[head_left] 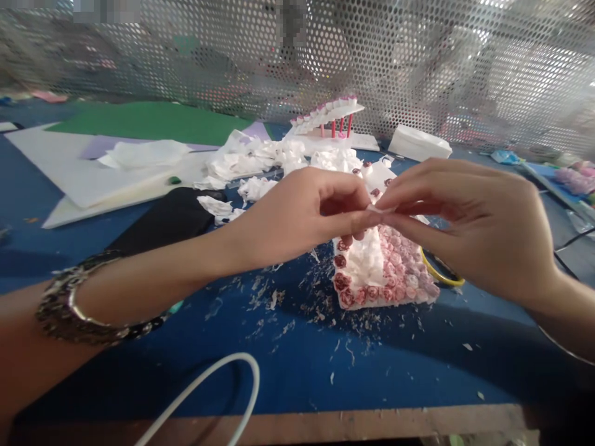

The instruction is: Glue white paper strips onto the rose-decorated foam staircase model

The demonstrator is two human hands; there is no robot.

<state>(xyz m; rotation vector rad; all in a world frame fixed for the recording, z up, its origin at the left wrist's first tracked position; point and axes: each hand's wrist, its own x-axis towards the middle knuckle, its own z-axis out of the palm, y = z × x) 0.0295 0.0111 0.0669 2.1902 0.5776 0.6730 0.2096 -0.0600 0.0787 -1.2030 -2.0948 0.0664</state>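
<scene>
Scraps (274, 300) litter the blue table (279, 384) before perforated panelling (418, 74).

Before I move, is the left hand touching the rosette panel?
Cannot tell. In the head view, the left hand overlaps the rosette panel, hiding any contact or gap.

Dim at 7 o'clock | glinting at 12 across perforated panel (320, 56) | pixelated at 12 | shadowed at 4 on blue tabletop (465, 334) | soft throughout | stretched toward edges

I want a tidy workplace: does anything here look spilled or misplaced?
Yes: small white scraps lie scattered on the blue tabletop, left of and in front of the rose-decorated piece; being loose, they look like spilled litter.
</scene>
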